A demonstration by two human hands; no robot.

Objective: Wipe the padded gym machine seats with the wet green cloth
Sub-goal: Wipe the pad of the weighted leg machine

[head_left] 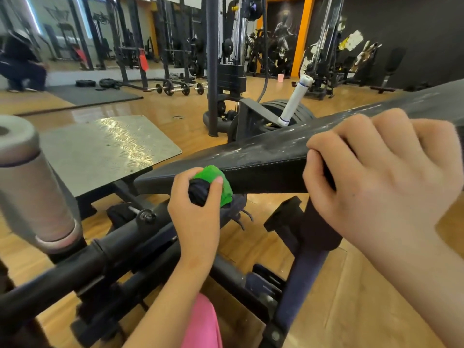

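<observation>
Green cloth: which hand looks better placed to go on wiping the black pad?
Left. The left hand already holds the green cloth bunched against the pad's side edge. The right hand is curled over the pad's edge with no cloth, seemingly steadying it.

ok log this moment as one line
left hand: green cloth bunched, pressed on side edge of padded seat | right hand: gripping seat's near edge | seat top: streaked

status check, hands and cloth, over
Left hand shut on green cloth, pressed to padded seat edge. Right hand gripping seat edge. Nothing in the way.
</observation>
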